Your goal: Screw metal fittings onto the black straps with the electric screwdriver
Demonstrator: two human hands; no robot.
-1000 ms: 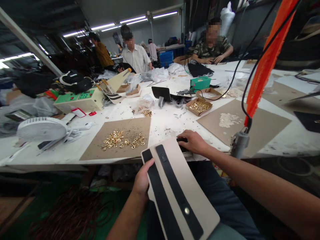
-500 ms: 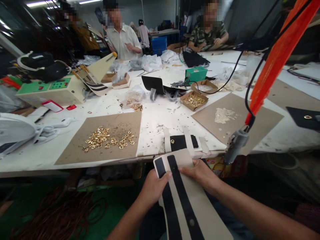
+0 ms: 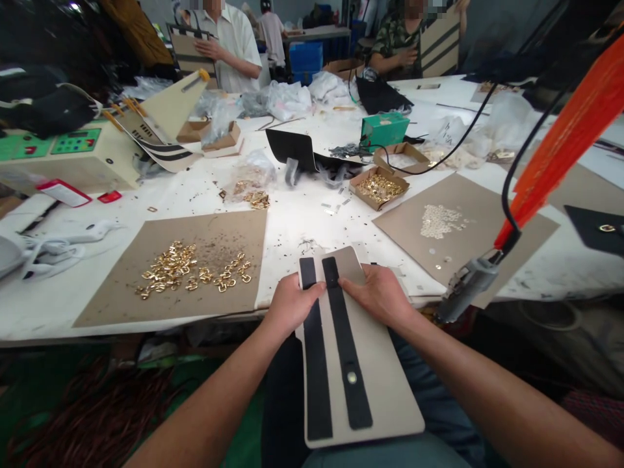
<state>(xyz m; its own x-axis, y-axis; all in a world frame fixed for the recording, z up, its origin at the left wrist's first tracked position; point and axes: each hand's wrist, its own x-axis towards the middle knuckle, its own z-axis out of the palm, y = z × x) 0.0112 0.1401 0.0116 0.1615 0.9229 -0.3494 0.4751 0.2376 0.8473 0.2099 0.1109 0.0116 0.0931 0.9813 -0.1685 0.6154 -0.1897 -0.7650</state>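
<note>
A beige panel (image 3: pixel 383 383) with two black strips lies tilted between the table edge and my lap. One strip carries a round, pale metal piece (image 3: pixel 351 377) near its lower end. My left hand (image 3: pixel 292 300) grips the panel's left edge, thumb flat on the left black strip (image 3: pixel 316 370). From the right, my right hand (image 3: pixel 383 292) holds the other edge, its thumb touching the top of the right black strip (image 3: pixel 341 318). The fingers of both hands are hidden beneath the panel. Its far end covers most of the small black piece seen earlier on the table edge.
Gold buckles (image 3: pixel 170 266) lie on a brown board (image 3: pixel 112 292) at left. Pale washers (image 3: pixel 439 221) rest on another board (image 3: pixel 517 227). A cardboard box (image 3: pixel 377 201) holds small gold parts. A grey tool (image 3: pixel 468 289) hangs at right by an orange strap (image 3: pixel 560 143). Two people stand across the table.
Both hands have pushed the panel forward and up over the table edge, so its whole length now shows. The view has tipped down. Both people opposite now hold up striped panels.
</note>
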